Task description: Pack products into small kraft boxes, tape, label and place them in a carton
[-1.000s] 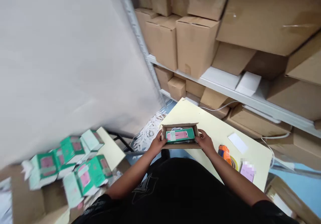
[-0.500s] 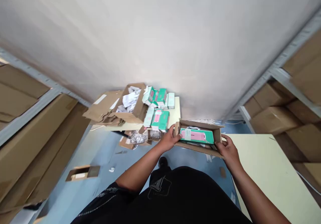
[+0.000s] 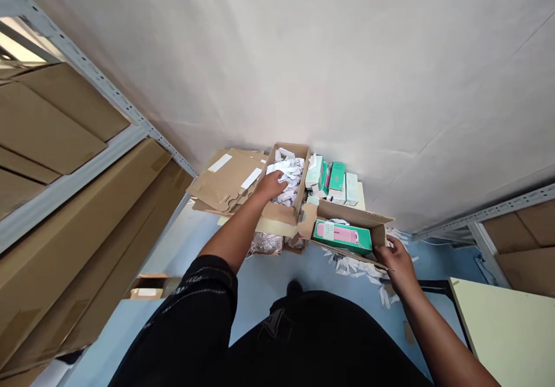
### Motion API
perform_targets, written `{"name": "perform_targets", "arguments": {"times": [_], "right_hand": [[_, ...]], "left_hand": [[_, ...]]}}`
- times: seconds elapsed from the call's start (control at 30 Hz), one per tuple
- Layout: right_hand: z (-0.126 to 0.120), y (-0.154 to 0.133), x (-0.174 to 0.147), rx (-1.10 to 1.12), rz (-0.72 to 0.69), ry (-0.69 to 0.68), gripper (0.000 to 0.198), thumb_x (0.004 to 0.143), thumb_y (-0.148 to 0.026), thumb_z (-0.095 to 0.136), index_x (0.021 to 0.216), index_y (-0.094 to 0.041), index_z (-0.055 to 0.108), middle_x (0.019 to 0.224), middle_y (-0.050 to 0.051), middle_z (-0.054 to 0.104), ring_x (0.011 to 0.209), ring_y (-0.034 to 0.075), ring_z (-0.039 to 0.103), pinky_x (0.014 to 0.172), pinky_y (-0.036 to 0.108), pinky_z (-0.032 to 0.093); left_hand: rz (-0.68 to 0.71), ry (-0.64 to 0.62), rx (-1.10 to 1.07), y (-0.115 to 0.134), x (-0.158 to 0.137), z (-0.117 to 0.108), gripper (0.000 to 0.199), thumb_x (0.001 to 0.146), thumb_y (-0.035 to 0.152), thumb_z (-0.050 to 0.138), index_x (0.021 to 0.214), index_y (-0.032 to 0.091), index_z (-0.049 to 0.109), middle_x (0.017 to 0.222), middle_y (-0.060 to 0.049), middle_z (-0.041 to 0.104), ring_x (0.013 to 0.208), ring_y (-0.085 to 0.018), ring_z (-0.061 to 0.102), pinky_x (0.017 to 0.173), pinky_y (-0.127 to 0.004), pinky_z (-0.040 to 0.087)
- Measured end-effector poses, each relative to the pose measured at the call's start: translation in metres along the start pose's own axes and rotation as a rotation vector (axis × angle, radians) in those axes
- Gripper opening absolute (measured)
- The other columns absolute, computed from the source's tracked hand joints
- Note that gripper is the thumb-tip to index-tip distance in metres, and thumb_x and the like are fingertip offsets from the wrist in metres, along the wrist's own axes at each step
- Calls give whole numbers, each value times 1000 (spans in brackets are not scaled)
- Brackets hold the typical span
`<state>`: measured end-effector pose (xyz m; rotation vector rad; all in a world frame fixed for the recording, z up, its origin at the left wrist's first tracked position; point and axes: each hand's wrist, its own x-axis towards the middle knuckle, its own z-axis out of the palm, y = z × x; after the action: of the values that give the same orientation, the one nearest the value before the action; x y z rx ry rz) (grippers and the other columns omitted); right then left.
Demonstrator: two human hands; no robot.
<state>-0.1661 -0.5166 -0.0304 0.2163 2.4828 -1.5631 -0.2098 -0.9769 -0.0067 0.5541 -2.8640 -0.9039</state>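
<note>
My right hand (image 3: pixel 395 258) grips the right end of a small open cardboard carton (image 3: pixel 355 212), thumb inside the wall and fingers outside. Inside the carton lies a green box (image 3: pixel 364 239) with a pink item pictured on it and a white label; some white paper shows behind it. My left hand (image 3: pixel 271 186) reaches into a brown cardboard box (image 3: pixel 284 212) filled with crumpled white paper strips (image 3: pixel 288 170). Its thumb and forefinger are apart at the paper, and the other fingers are partly hidden. The carton's left flap hangs beside the paper-filled box.
Flattened cardboard (image 3: pixel 232 176) lies left of the paper box, and several green-and-white boxes (image 3: pixel 337 176) stand to its right. Paper scraps (image 3: pixel 355 267) litter the blue floor. Shelving with large cartons (image 3: pixel 82 237) lines the left; a pale table (image 3: pixel 503 317) stands at right.
My left hand has let go of the carton's left end and moved left into the crumpled paper. My right hand still holds the carton. The view has turned left, bringing the carton nearer the paper box.
</note>
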Motion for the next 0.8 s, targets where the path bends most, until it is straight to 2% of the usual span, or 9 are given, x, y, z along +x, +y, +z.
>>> {"name": "perform_targets", "arguments": {"times": [0.13, 0.2, 0.23, 0.3, 0.4, 0.5, 0.63, 0.73, 0.8], "right_hand": [[22, -8, -3, 31, 93, -31, 76, 72, -49, 67, 140, -16, 57, 80, 5, 77, 64, 27, 70, 56, 32, 50], [27, -8, -3, -3, 108, -16, 75, 73, -49, 66, 140, -17, 56, 77, 4, 76, 63, 26, 69, 56, 33, 50], [30, -7, -3, -22, 113, -9, 74, 73, -49, 66, 140, -17, 57, 75, 3, 76, 62, 26, 69, 56, 33, 50], [33, -6, -3, -50, 119, -2, 72, 74, -48, 66, 139, -18, 58, 74, 2, 75, 62, 26, 69, 57, 33, 50], [38, -5, -2, -59, 133, -1, 70, 75, -48, 64, 138, -18, 58, 76, 2, 76, 63, 26, 69, 58, 33, 50], [41, -4, 2, -62, 145, -23, 68, 76, -47, 62, 138, -19, 58, 80, 2, 77, 66, 25, 71, 59, 32, 51], [43, -1, 13, -114, 133, -27, 66, 77, -46, 62, 137, -19, 60, 80, 2, 77, 68, 25, 71, 62, 32, 51], [44, -2, 22, -147, 118, -11, 64, 77, -46, 63, 135, -19, 61, 80, 3, 76, 68, 25, 71, 61, 32, 50], [46, -5, 27, -156, 115, -11, 62, 77, -46, 63, 134, -20, 62, 82, 3, 77, 67, 24, 70, 60, 32, 49]], "left_hand": [[10, -253, 185, -29, 52, 19, 97, 77, 45, 81, 159, 19, 37, 168, -18, 32, 148, -36, 43, 113, -38, 40], [12, -269, 235, -34, 67, 35, 104, 79, 49, 79, 165, 23, 26, 173, -19, 20, 148, -39, 42, 111, -40, 41], [26, -264, 251, -34, 73, 42, 104, 81, 49, 78, 166, 25, 23, 173, -19, 18, 146, -39, 45, 110, -41, 43], [65, -261, 268, -35, 82, 55, 97, 83, 43, 77, 164, 28, 27, 169, -19, 30, 138, -38, 53, 106, -40, 45], [84, -282, 273, -35, 91, 65, 66, 86, 36, 73, 148, 24, 55, 142, -18, 62, 125, -35, 62, 101, -39, 46], [50, -249, 266, -37, 94, 61, 42, 92, 35, 65, 131, 19, 68, 129, -17, 70, 120, -34, 64, 97, -37, 46], [-2, -125, 209, -42, 87, 34, 39, 96, 36, 60, 130, 19, 69, 127, -16, 72, 116, -31, 66, 92, -34, 47], [-39, 43, -6, -39, 71, 6, 34, 95, 36, 61, 121, 18, 73, 115, -12, 77, 104, -29, 69, 84, -32, 49], [-26, 141, -196, -29, 52, -11, 35, 94, 35, 61, 122, 17, 72, 111, -9, 78, 98, -26, 70, 81, -30, 50]]}}
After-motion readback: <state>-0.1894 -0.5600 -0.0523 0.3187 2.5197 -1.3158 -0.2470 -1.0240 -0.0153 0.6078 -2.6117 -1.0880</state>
